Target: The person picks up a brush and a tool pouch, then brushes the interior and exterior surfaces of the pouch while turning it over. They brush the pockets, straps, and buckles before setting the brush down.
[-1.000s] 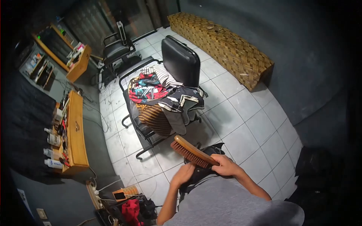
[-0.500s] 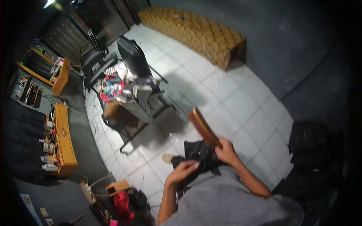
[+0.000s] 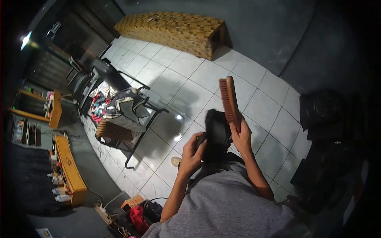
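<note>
My right hand is closed around the handle end of a long wooden brush, held up with its reddish-brown bristles facing left. Just left of it is a black item, soft-looking like a bag or pouch, with a greyish panel; its exact kind is hard to make out. My left hand pinches the left edge of this black item between thumb and fingers. Whether the right hand also touches the black item is hidden behind the brush.
Clothes lie piled on a black-framed chair at left. A woven bench stands along the far wall. Wooden shelves with bottles line the left wall. Dark bags sit at right; a red cloth lies lower left.
The brush has swung upright, its bristles now showing on the left. The black item has been raised between my hands, and my left hand has come up to its edge. The view has shifted.
</note>
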The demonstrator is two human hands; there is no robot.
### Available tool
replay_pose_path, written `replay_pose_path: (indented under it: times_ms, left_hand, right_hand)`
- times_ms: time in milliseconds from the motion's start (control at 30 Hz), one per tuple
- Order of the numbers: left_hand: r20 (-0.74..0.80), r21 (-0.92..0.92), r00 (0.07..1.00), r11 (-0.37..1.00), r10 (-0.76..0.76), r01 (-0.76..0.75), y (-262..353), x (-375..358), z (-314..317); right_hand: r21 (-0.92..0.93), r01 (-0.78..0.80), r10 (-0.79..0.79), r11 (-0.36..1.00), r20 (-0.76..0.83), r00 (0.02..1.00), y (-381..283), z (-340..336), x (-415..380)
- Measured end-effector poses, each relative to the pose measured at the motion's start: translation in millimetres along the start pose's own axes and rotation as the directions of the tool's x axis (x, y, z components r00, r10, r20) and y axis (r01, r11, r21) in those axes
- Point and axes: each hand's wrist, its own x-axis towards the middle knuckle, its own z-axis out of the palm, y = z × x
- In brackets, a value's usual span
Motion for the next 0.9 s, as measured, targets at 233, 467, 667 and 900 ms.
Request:
replay_pose_path:
  times_ms: [233,467,667,900]
  left_hand:
    - [0.219,0.375,0.928,0.852,0.301,-0.365,69.2,45.9,9.4]
    - [0.284,0.475,0.761,0.604,0.583,-0.64,132.6,60.5,-8.4]
    - [-0.281,0.516,0.47,0.545,0.836,-0.661,148.4,45.6,-35.1]
    - [-0.043,0.496,0.686,0.611,0.727,-0.617,132.8,21.4,-54.7]
  right_hand:
    - [0.197,-0.274,0.213,0.941,0.28,0.936,-14.8,-35.1,-18.8]
    - [0.134,-0.181,0.11,0.974,0.417,0.902,-34.4,-41.7,0.8]
    - [-0.756,0.052,0.571,0.652,0.535,0.622,228.5,2.5,-88.9]
    - [-0.319,-0.513,0.603,0.797,0.472,0.643,154.9,-1.0,-48.8]
